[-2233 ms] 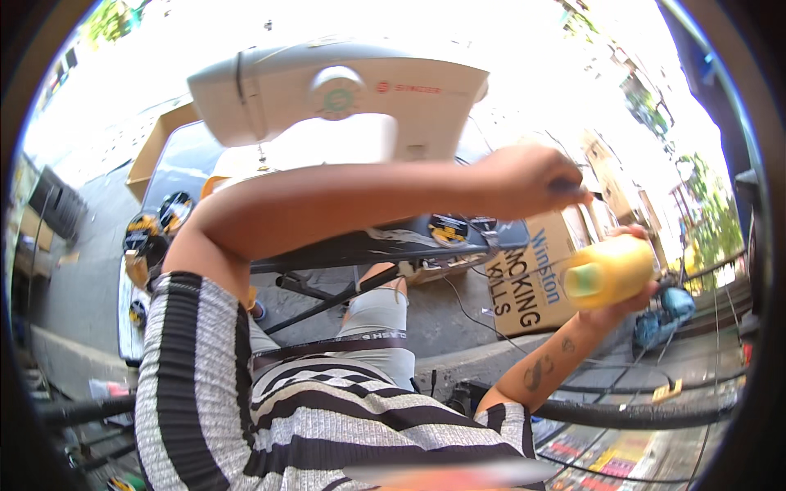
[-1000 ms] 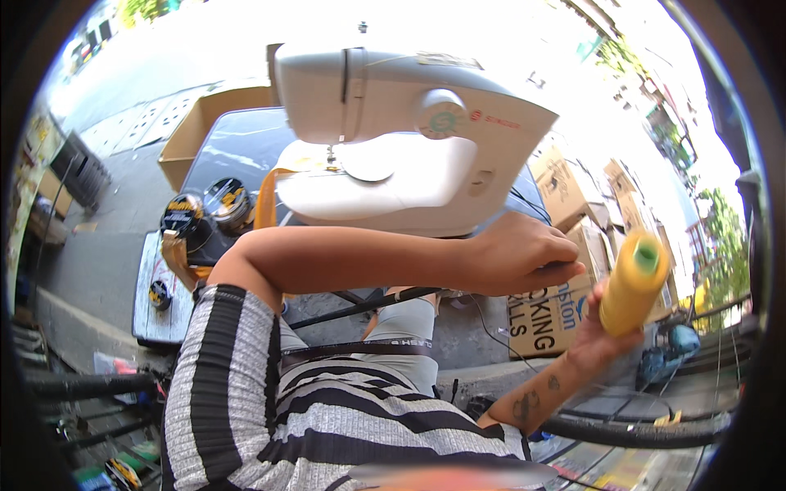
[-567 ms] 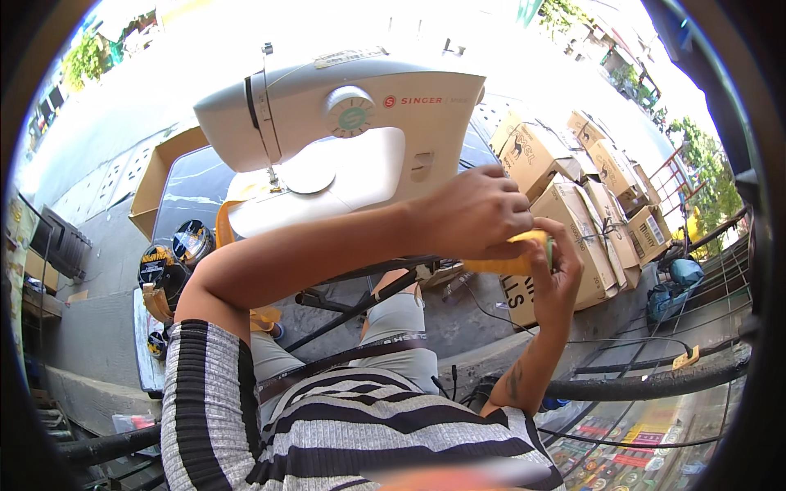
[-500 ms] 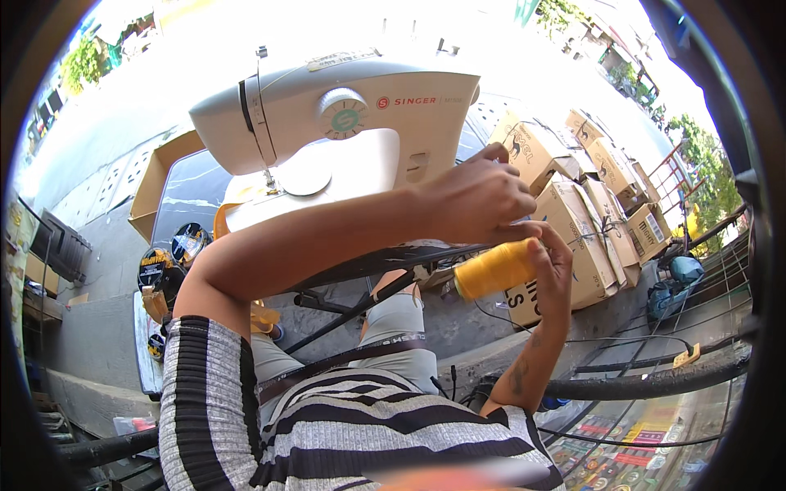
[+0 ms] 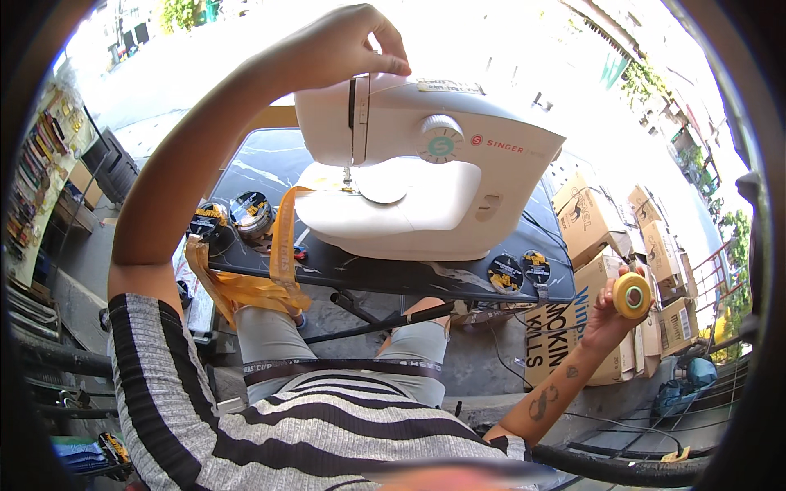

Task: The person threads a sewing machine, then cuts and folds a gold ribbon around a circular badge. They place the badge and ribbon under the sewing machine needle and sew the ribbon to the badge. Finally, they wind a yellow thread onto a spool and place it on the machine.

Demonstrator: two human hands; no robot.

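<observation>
A white sewing machine (image 5: 524,164) stands on a dark marble-patterned table (image 5: 368,277). My left hand (image 5: 348,47) reaches over its top left end, thumb and fingertips pinched together against the casing; whatever they pinch is too fine to make out. Out to the right, beyond the table's edge, my right hand (image 5: 604,315) grips a spool of yellow thread (image 5: 632,296), its round end facing up toward me. A yellow printed strap (image 5: 282,241) runs from beside the needle over the table's front edge and bunches below at the left.
Round black-labelled rolls (image 5: 250,213) sit on the table's left; two flat round black labels (image 5: 505,274) lie near its right front. Taped cardboard boxes (image 5: 589,213) are stacked at the right. Metal bars (image 5: 622,470) cross the lower right.
My left hand has moved from beside the spool up and left to the machine's top. My right hand has carried the spool to the right and turned it end-up. The view has shifted.
</observation>
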